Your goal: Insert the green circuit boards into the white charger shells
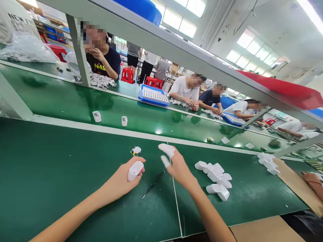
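Note:
My left hand [128, 173] is closed round a white plastic casing [135, 170] with a small slot in its upper face. Just beyond it on the green tabletop lies a small circuit board [136, 151] with white and yellow parts. My right hand [176, 164], with white covers on the thumb and forefinger, hovers to the right with those two fingers apart and nothing between them. Between my hands, a pair of dark tweezers [153, 185] rests on the table. Several white casings [215, 176] are piled to the right of my right hand.
A pale rail [113, 132] separates my table from a green conveyor belt [151, 122] carrying casings and boards. More casings [268, 163] stand at right, near another person's hand [313, 178]. Across the belt, several people sit by blue trays [153, 95]. A shelf beam [161, 43] crosses overhead.

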A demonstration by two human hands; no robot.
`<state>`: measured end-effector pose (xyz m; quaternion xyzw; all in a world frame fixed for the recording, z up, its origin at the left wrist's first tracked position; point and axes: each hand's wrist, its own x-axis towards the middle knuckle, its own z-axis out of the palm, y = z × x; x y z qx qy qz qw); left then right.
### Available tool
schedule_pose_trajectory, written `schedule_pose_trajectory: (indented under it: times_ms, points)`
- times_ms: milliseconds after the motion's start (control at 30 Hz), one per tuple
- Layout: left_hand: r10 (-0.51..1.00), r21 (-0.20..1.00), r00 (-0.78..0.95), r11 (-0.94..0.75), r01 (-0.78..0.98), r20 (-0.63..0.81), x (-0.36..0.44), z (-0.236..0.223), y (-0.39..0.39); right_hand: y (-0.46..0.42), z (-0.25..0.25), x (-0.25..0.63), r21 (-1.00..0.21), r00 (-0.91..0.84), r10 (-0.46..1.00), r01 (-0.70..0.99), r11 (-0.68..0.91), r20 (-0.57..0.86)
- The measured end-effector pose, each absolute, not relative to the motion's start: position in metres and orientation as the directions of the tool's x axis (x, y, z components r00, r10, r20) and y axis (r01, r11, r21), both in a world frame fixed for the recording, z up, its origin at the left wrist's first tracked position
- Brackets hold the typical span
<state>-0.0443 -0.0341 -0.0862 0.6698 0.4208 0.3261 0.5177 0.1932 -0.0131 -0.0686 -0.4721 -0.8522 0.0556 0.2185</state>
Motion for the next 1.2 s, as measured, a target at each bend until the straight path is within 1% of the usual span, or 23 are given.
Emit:
schedule_pose_trajectory:
  times_ms: [100, 200, 367, 433, 533, 600, 667, 767, 833, 900, 1000, 1067, 1133, 1200]
  points:
    - [0.951, 0.967, 0.311, -0.084, 0.241, 0.005, -0.050, -0.086, -0.026, 0.020, -0.078, 0.230, -0.246, -0.392, 0.906, 0.873, 0.422, 0.162]
    - [0.962, 0.968, 0.274, -0.066, 0.241, -0.003, -0.051, -0.087, -0.025, 0.034, -0.096, 0.243, -0.163, -0.321, 0.946, 0.932, 0.323, 0.040]
    - [0.959, 0.968, 0.282, -0.035, 0.250, -0.039, -0.045, -0.095, -0.026, 0.027, -0.107, 0.244, 0.019, -0.149, 0.989, 0.989, 0.150, -0.022]
    - [0.956, 0.965, 0.291, -0.042, 0.258, -0.036, -0.045, -0.099, -0.026, 0.022, -0.102, 0.247, 0.067, -0.153, 0.987, 0.985, 0.156, -0.047]
    - [0.937, 0.967, 0.348, -0.055, 0.250, -0.037, -0.049, -0.104, -0.023, 0.018, -0.092, 0.253, 0.087, -0.269, 0.955, 0.956, 0.281, -0.127]
    - [0.916, 0.976, 0.396, -0.035, 0.216, -0.055, -0.053, -0.105, -0.023, 0.017, -0.088, 0.255, 0.103, -0.308, 0.937, 0.939, 0.327, -0.166]
    - [0.890, 0.980, 0.448, -0.006, 0.201, -0.086, -0.056, -0.107, -0.023, 0.017, -0.086, 0.257, 0.141, -0.277, 0.948, 0.944, 0.299, -0.160]
    - [0.844, 0.971, 0.514, 0.030, 0.239, -0.153, -0.058, -0.107, -0.024, 0.018, -0.084, 0.259, 0.181, -0.218, 0.967, 0.954, 0.239, -0.129]
    - [0.834, 0.967, 0.521, 0.058, 0.246, -0.182, -0.055, -0.103, -0.024, 0.019, -0.083, 0.263, 0.167, -0.231, 0.963, 0.953, 0.253, -0.140]
    - [0.825, 0.961, 0.528, 0.064, 0.268, -0.202, -0.049, -0.093, -0.022, 0.021, -0.081, 0.267, 0.120, -0.275, 0.946, 0.947, 0.297, -0.170]
    - [0.794, 0.933, 0.573, -0.020, 0.360, -0.204, -0.034, -0.064, -0.017, 0.027, -0.081, 0.273, 0.008, -0.339, 0.921, 0.938, 0.347, -0.194]
    - [0.794, 0.926, 0.595, -0.124, 0.357, -0.123, -0.021, -0.037, -0.015, 0.032, -0.083, 0.276, -0.093, -0.367, 0.913, 0.930, 0.356, -0.179]
    - [0.798, 0.933, 0.602, -0.239, 0.270, 0.030, -0.008, -0.011, -0.015, 0.038, -0.086, 0.278, -0.226, -0.395, 0.908, 0.906, 0.358, -0.141]
    - [0.796, 0.915, 0.568, -0.363, 0.176, 0.207, 0.003, 0.008, -0.018, 0.042, -0.087, 0.278, -0.390, -0.417, 0.906, 0.849, 0.358, -0.077]
